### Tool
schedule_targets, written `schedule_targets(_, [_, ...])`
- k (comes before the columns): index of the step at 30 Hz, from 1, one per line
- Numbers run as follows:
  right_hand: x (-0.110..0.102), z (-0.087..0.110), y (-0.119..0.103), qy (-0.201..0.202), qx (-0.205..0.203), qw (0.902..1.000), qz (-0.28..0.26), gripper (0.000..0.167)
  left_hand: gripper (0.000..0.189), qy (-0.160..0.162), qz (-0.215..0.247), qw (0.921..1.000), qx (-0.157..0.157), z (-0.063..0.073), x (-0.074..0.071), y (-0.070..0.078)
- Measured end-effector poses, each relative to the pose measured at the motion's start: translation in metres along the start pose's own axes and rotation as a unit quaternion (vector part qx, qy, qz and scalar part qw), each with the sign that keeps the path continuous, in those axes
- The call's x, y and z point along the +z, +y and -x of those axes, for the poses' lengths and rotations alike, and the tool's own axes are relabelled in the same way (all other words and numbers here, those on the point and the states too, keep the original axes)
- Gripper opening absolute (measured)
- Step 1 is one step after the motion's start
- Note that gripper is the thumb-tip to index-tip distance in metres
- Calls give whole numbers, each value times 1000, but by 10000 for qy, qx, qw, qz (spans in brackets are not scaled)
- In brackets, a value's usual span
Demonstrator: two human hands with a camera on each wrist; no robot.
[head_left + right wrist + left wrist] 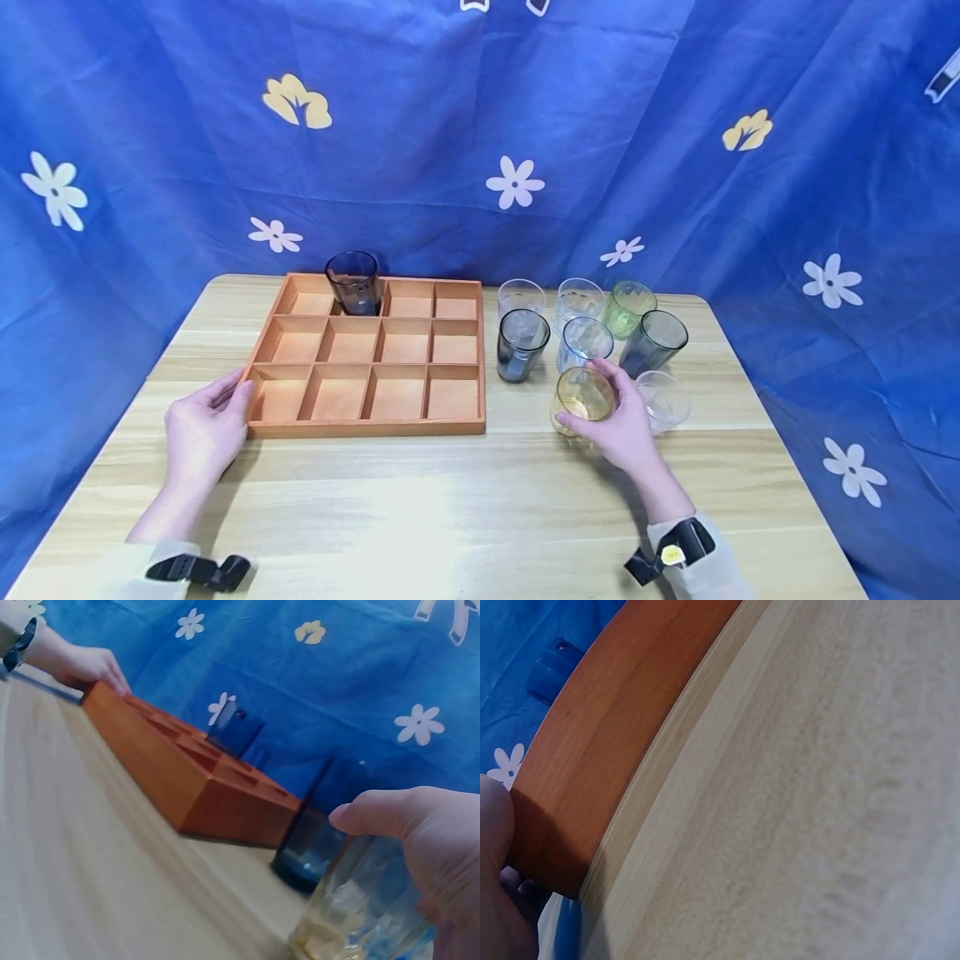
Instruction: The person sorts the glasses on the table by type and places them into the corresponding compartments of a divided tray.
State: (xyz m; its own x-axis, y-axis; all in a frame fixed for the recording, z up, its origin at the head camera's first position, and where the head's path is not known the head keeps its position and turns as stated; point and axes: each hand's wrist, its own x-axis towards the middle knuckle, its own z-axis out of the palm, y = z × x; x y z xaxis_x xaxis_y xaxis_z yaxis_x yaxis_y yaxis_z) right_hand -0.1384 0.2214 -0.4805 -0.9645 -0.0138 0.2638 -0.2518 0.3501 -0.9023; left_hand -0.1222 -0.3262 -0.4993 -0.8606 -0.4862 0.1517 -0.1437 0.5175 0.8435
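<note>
My right hand (626, 421) holds a yellow glass (583, 396) with thumb and fingers round its sides. The right wrist view shows the thumb along the yellow glass (337, 919), with a dark glass (304, 851) just beyond. At the left, my left hand (206, 425) grips the front left corner of a divided wooden tray (367, 430). The left wrist view has the tray's front wall (607, 750) close by, the thumb at its corner and the other fingers mostly hidden. A dark glass (354, 287) stands upright in a back-row compartment of the tray.
Around the right hand stand several glasses: a dark grey glass (521, 350), a pale blue glass (581, 342), a green glass (628, 310), a smoky glass (651, 346) and clear glasses, one (667, 404) beside the hand. A blue curtain (420, 167) hangs behind the wooden table (360, 517).
</note>
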Motion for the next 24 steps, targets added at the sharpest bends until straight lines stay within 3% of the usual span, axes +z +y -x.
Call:
schedule_targets(6, [5,6,13,202,182,9991,325,101,38,-87,-59,9999,-8,0,1,0])
schedule_targets(14, [9,6,17,276,181,9994,-133,86,38,-69,-84,9999,46,1,-1,1])
schedule_targets(24, [9,2,6,145,-51,9985,-534,83,37,-10,-49,9998,200,1,-1,1])
